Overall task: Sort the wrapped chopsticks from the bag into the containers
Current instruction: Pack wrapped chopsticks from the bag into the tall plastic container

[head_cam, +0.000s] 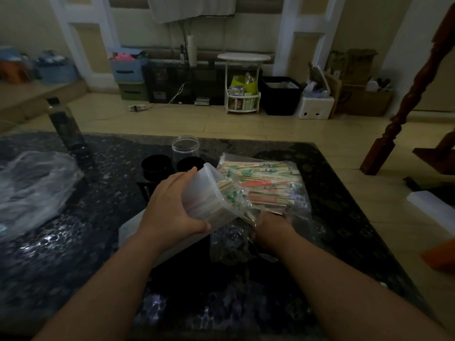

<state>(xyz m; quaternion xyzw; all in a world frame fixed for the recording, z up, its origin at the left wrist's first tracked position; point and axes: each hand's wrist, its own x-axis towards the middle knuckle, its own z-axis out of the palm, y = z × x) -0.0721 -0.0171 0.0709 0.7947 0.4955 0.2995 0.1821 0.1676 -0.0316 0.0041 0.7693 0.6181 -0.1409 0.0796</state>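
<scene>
My left hand [172, 205] grips a translucent plastic container [206, 193], tilted on its side with its mouth toward the right. Wrapped chopsticks [229, 190] stick out of its mouth. A clear plastic bag [266, 183] full of wrapped chopsticks with green and red print lies just to the right on the dark table [73, 254]. My right hand [270, 227] is at the bag's near end, curled round a bundle of chopstick ends and plastic below the container's mouth. Its fingers are mostly hidden.
A clear round jar [185, 147] and two black lids or cups [157, 166] stand behind the container. A crumpled plastic bag [32, 188] lies at the left. A white flat piece [133, 232] lies under my left wrist. The table's right edge borders tiled floor.
</scene>
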